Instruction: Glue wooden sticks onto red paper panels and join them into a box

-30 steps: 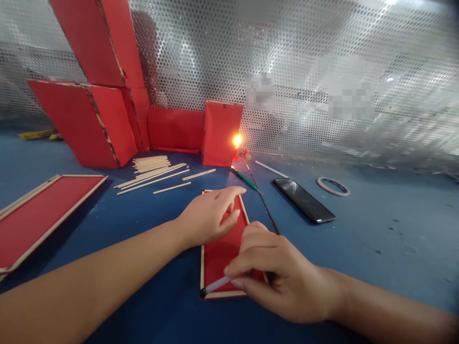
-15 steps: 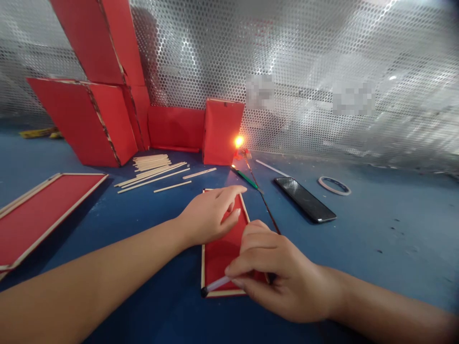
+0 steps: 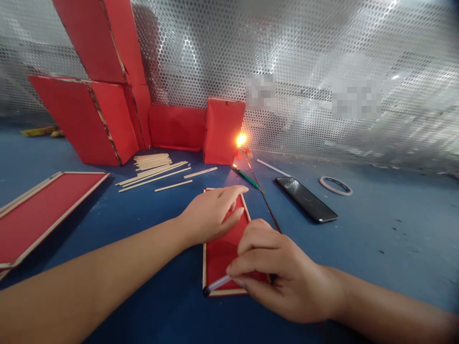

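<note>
Flat on the table lies a small red panel (image 3: pixel 229 248) edged with pale wooden sticks. My left hand (image 3: pixel 213 215) rests over its far part, index finger and thumb stretched out and apart, holding nothing. In a pinch of thumb and fingers, my right hand (image 3: pixel 283 274) grips a translucent glue stick (image 3: pixel 220 282). Its blackened tip touches the panel's near left corner. My right palm covers part of the panel's right side. Beyond the panel lies a green-handled tool (image 3: pixel 247 178), next to a small burning flame (image 3: pixel 241 139).
Red boxes (image 3: pixel 224 131) stand along the perforated metal wall (image 3: pixel 304 52). Several wooden sticks (image 3: pixel 154 174) lie behind my left hand. A larger framed red panel (image 3: pixel 39 203) is at the left. To the right are a black phone (image 3: pixel 306 199), a tape roll (image 3: pixel 336 186) and a white stick (image 3: pixel 272 167).
Both hands keep their places, and the glue stick's tip stays at the panel corner. The whole view has shifted very slightly.
</note>
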Demonstrator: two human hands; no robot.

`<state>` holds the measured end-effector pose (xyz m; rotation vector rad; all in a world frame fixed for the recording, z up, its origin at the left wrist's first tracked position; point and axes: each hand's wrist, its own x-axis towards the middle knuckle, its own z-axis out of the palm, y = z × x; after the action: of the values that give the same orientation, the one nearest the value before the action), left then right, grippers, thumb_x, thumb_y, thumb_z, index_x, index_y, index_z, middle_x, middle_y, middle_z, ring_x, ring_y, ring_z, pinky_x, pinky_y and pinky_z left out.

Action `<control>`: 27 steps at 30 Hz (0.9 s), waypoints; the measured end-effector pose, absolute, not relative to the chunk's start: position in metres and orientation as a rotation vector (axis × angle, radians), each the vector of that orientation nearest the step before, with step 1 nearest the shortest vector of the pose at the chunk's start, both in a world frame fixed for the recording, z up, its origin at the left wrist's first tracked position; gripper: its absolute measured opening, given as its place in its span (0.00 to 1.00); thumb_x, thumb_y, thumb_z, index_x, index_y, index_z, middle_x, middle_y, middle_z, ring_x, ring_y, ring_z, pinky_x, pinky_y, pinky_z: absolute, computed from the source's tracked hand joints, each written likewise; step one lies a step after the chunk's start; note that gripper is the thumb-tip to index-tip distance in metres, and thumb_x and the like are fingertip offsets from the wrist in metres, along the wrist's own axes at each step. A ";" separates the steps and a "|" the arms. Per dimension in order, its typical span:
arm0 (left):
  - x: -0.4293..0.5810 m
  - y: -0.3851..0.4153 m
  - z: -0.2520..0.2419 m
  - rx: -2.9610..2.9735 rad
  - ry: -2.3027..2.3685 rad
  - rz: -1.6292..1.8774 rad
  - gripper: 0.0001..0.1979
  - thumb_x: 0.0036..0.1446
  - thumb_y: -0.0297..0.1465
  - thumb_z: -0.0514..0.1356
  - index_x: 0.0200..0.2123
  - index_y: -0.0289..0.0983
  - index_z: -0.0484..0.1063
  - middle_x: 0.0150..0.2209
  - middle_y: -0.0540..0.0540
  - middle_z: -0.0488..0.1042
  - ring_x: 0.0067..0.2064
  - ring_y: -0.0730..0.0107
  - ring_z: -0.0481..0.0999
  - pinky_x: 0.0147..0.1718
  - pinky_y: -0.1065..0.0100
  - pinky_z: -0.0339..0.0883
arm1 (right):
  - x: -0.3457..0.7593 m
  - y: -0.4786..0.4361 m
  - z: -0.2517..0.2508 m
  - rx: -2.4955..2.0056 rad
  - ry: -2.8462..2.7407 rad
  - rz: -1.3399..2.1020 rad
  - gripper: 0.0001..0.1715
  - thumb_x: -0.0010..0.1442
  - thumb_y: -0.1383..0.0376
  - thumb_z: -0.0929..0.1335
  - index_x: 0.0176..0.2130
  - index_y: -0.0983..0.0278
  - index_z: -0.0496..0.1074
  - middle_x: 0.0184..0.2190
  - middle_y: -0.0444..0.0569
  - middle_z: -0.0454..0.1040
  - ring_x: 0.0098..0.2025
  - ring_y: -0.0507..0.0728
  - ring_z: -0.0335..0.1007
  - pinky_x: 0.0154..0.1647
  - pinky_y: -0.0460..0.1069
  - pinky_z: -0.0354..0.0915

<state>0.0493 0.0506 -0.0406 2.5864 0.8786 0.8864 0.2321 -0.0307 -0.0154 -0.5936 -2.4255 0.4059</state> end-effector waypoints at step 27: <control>0.050 0.051 -0.040 2.594 0.871 0.842 0.23 0.66 0.34 0.50 0.60 0.31 0.65 0.35 0.43 0.76 0.38 0.55 0.77 0.46 0.54 0.70 | 0.231 -0.034 -0.011 -0.739 -2.624 0.343 0.07 0.70 0.68 0.63 0.43 0.65 0.71 0.36 0.50 0.76 0.38 0.56 0.67 0.46 0.52 0.64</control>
<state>0.0497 0.0506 -0.0395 2.5941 0.8707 0.8418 0.2312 -0.0341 -0.0111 -0.7389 -2.6238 0.3433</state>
